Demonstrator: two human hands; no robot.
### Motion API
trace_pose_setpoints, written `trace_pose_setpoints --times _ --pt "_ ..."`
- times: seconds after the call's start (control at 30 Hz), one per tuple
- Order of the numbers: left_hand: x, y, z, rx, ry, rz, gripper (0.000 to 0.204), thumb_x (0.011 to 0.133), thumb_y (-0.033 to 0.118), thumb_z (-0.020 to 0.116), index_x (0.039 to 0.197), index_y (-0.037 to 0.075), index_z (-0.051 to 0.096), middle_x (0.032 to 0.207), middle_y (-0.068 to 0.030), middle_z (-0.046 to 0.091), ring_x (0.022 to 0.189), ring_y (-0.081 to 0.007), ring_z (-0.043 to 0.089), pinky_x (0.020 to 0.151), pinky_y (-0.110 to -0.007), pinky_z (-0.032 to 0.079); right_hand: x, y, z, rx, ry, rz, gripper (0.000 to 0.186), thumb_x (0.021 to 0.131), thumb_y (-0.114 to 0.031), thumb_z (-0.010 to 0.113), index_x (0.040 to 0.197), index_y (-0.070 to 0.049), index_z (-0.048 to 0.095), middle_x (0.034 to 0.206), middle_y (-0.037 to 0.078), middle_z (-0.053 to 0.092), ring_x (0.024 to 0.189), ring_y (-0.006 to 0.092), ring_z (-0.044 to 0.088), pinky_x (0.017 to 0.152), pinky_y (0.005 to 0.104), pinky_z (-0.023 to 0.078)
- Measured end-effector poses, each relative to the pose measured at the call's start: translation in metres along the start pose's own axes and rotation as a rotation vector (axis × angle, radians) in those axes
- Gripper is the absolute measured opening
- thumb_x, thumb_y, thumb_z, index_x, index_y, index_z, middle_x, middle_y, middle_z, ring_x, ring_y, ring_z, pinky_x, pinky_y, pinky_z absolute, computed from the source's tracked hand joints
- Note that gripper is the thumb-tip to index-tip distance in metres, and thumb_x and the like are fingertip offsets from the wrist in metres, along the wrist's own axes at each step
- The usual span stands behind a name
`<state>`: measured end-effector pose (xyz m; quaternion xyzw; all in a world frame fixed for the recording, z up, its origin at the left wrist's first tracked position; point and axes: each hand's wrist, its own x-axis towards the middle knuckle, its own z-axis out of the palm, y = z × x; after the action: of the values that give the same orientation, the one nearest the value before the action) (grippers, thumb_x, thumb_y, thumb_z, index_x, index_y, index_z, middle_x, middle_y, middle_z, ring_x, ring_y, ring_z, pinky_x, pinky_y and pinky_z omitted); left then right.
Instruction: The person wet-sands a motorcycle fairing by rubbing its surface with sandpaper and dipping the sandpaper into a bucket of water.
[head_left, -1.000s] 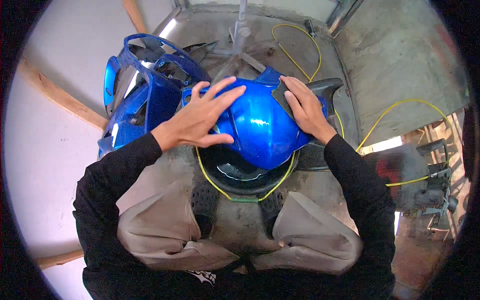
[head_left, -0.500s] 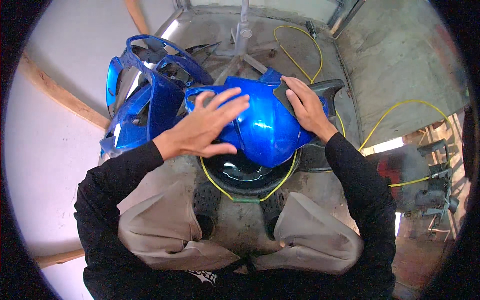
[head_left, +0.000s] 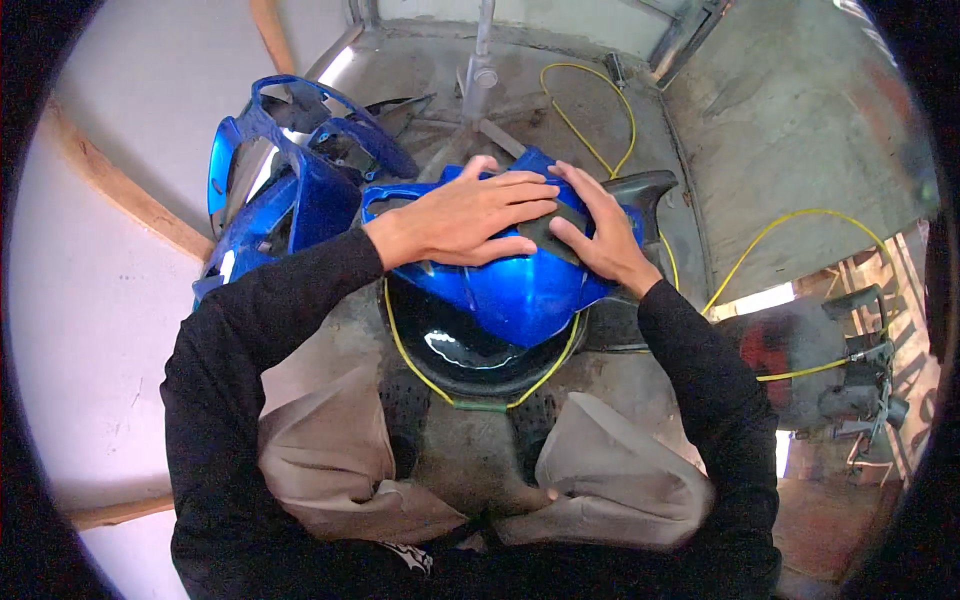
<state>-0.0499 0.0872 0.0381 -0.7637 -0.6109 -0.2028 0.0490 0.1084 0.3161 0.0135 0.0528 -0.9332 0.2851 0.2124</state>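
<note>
Long black sleeves to the wrists, bare hands, grey-beige trousers

A workshop — bare concrete floor (head_left: 800, 130), blue fairing panels (head_left: 290, 190), yellow hose (head_left: 600, 110).

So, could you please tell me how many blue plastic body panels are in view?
2 or more: one blue panel lies under both hands over the black basin; a blue panel stack sits at the person's left, and may hide others.

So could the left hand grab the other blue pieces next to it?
Probably yes. The left hand lies flat on the blue panel, and the other blue pieces lie just beyond that arm with nothing between.
</note>
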Motion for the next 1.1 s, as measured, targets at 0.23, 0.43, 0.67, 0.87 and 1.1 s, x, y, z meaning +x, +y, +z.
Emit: trace_pose_setpoints --times 0.23,0.43,0.67,0.87,1.1 --pt "-0.049 0.025 -0.006 0.251 0.077 -0.212 0.086 0.099 0.063 0.063 0.155 -0.001 0.051 0.164 -0.0208 0.05 0.155 -0.0382 0.042 0.118 -0.06 0.032 0.0 0.017 -0.001 0.061 -0.033 0.013 0.061 0.11 -0.043 0.055 0.154 -0.001 0.053 0.159 0.022 0.055 0.151 0.0404 0.048 0.125 0.0479 0.035" --pt "-0.079 0.04 -0.009 0.202 -0.159 -0.081 0.082 0.102 0.069 0.053 0.165 0.018 0.045 0.176 -0.005 0.039 0.16 -0.0366 0.035 0.117 -0.064 0.03 -0.003 -0.001 -0.003 -0.072 -0.026 -0.025 0.061 0.109 -0.045 0.057 0.153 -0.003 0.055 0.155 0.021 0.057 0.147 0.0398 0.05 0.122 0.0503 0.039" --pt "-0.082 0.057 -0.005 0.069 -0.216 -0.014 0.078 0.099 0.075 0.049 0.164 0.031 0.047 0.177 -0.0132 0.033 0.158 -0.0414 0.035 0.115 -0.068 0.028 0.0 -0.004 -0.003 -0.084 -0.033 -0.018 0.063 0.105 -0.047 0.063 0.152 -0.005 0.056 0.149 0.02 0.059 0.143 0.0388 0.052 0.118 0.0512 0.04" --pt "-0.083 0.042 -0.013 0.196 0.055 -0.242 0.088 0.101 0.069 0.054 0.161 0.005 0.048 0.171 -0.0207 0.04 0.156 -0.0399 0.04 0.119 -0.061 0.03 0.0 -0.007 -0.002 -0.097 -0.033 -0.018 0.061 0.104 -0.045 0.065 0.151 -0.007 0.057 0.146 0.019 0.06 0.141 0.0393 0.053 0.117 0.0514 0.04" --pt "-0.072 0.042 -0.016 0.119 -0.127 -0.18 0.086 0.103 0.068 0.051 0.164 0.009 0.042 0.172 -0.0187 0.038 0.157 -0.0368 0.039 0.119 -0.06 0.033 0.0 -0.007 0.001 -0.075 -0.005 -0.036 0.06 0.102 -0.045 0.068 0.148 -0.008 0.06 0.145 0.017 0.062 0.141 0.0382 0.054 0.117 0.051 0.041"
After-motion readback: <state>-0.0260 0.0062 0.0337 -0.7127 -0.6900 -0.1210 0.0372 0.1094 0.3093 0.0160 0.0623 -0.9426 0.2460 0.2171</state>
